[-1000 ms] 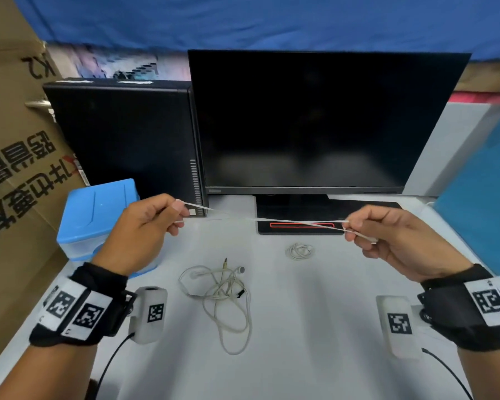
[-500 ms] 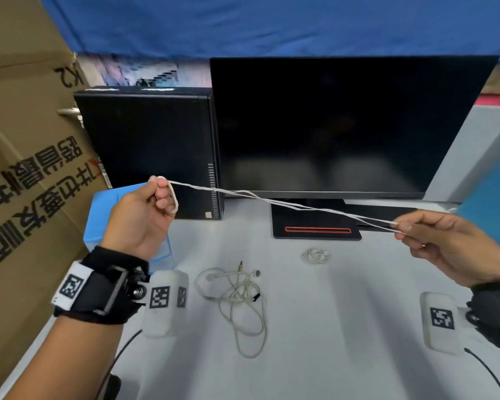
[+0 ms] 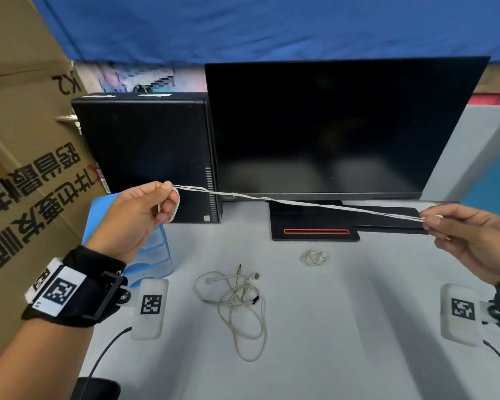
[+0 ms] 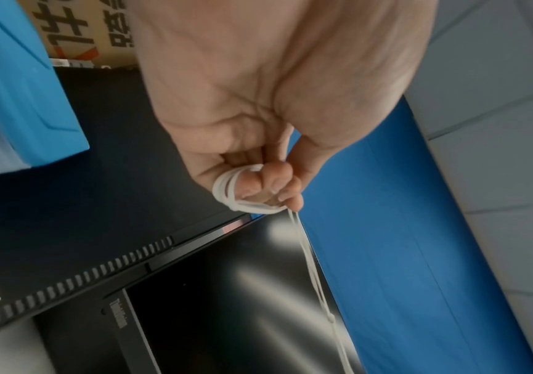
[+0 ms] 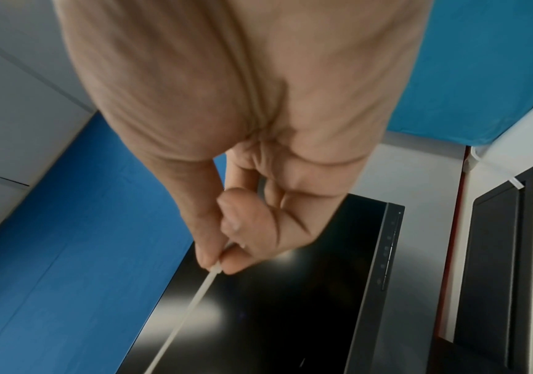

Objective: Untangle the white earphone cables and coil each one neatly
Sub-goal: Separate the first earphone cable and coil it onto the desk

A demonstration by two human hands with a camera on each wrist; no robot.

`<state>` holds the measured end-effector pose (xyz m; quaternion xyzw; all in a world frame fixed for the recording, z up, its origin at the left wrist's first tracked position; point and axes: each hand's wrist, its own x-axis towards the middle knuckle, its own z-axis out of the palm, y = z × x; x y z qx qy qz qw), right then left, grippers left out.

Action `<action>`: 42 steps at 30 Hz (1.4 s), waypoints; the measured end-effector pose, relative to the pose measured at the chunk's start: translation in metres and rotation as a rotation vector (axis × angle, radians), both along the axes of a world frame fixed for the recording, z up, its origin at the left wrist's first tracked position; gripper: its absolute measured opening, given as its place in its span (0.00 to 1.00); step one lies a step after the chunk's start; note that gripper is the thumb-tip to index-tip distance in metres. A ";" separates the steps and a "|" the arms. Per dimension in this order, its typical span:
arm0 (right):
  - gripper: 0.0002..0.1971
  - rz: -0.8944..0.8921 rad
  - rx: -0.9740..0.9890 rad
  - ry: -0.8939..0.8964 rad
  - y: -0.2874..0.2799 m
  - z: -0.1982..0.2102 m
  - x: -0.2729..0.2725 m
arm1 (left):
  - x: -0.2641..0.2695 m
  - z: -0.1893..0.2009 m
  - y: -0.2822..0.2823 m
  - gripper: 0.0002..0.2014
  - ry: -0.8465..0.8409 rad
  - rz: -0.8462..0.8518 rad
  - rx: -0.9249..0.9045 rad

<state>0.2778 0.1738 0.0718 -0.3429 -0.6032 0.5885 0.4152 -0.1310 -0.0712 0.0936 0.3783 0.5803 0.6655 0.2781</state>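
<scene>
A white earphone cable [image 3: 300, 201] stretches taut in the air between my two hands, above the grey table. My left hand [image 3: 145, 215] holds one end, with several turns of the cable [image 4: 237, 194] wound round its curled fingers. My right hand [image 3: 462, 235] pinches the other end of the cable [image 5: 213, 269] between thumb and forefinger. On the table below lies a loose, tangled pale earphone cable [image 3: 237, 301] with its plug and earbuds showing. A small coiled white earphone [image 3: 313, 257] sits behind it, near the monitor stand.
A black monitor [image 3: 344, 125] on its stand [image 3: 315, 226] and a black computer case [image 3: 145, 151] stand at the back. A blue box [image 3: 153, 252] sits at the left beside a cardboard carton [image 3: 20, 157]. The table [image 3: 358, 327] extends toward me.
The hands have drawn farther apart, my left one rising to the left and my right one moving right, and the cable between them is longer. A loop of cable now circles my left fingers.
</scene>
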 end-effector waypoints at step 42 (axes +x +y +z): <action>0.06 0.485 -0.096 0.245 -0.156 -0.003 -0.125 | 0.114 -0.034 0.025 0.12 -0.061 -0.292 0.045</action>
